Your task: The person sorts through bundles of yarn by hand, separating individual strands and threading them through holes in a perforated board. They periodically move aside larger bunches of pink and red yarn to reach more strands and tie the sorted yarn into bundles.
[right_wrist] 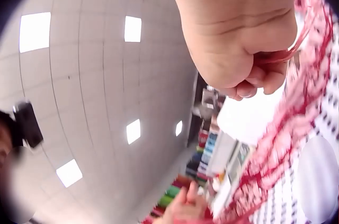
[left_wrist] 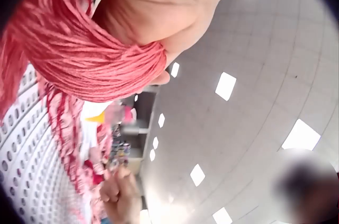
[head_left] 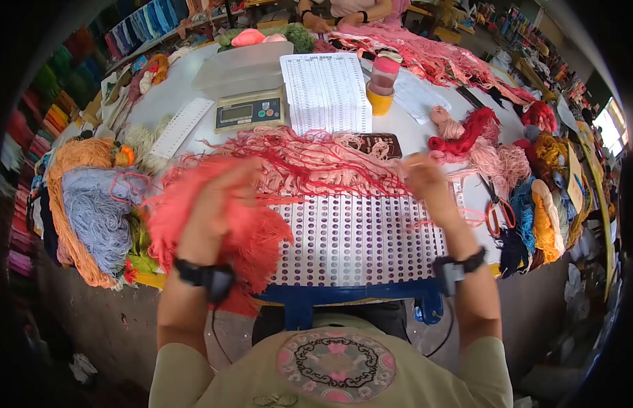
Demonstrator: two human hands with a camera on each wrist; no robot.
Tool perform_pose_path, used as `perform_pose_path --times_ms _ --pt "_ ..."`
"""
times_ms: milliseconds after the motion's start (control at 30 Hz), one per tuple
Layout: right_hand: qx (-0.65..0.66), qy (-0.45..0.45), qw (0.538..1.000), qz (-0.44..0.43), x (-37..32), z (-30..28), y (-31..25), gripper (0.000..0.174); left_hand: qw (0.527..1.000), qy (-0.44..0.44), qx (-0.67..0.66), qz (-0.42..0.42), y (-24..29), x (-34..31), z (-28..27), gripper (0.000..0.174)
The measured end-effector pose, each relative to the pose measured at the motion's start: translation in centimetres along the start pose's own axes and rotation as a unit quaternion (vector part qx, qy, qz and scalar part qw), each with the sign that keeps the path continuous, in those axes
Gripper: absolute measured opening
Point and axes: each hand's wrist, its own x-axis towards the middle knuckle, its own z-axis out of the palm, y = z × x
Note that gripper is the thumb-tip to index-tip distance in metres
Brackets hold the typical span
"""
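A thick coral yarn skein (head_left: 256,248) hangs from my left hand (head_left: 218,204); in the left wrist view its strands loop over the thumb side and hide most of the fingers. My right hand (head_left: 430,190) is raised across the table, fingers curled. In the right wrist view a thin strand of red yarn (right_wrist: 280,57) runs into that curled grip. Between and beyond the hands lies a long bundle of pink and red yarn (head_left: 296,163) along the far part of a white perforated board (head_left: 350,238). Both hands blur in the head view.
Behind the yarn stand a digital scale (head_left: 250,110), a printed sheet (head_left: 326,92) and a pink-lidded cup (head_left: 383,78). Scissors (head_left: 498,211) lie at right. Yarn heaps (head_left: 98,204) line the left edge. Another person's hands (head_left: 320,24) work across the table.
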Motion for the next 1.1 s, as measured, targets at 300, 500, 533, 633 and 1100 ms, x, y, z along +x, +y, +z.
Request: perform_pose_path --times_ms 300,500,533,633,1100 --pt "-0.236 -0.1 0.965 -0.065 2.6 11.9 5.1 0.008 0.83 0.066 0.544 -0.109 -10.1 7.8 -0.1 0.031" --pt "-0.208 -0.105 0.97 -0.065 2.2 11.6 4.8 0.009 0.867 0.08 0.486 -0.075 -10.5 7.2 0.1 0.03" --pt "-0.206 -0.1 0.971 -0.072 2.2 11.7 4.8 0.01 0.915 0.086 0.383 -0.092 -10.4 7.3 0.1 0.027" --pt "-0.212 -0.089 0.972 -0.043 2.2 11.7 4.0 0.013 0.92 0.093 0.356 -0.137 -10.6 7.5 0.0 0.024" --pt "-0.154 -0.134 0.978 0.036 2.5 11.2 4.6 0.018 0.989 -0.043 0.111 -0.091 -8.8 5.4 -0.7 0.017"
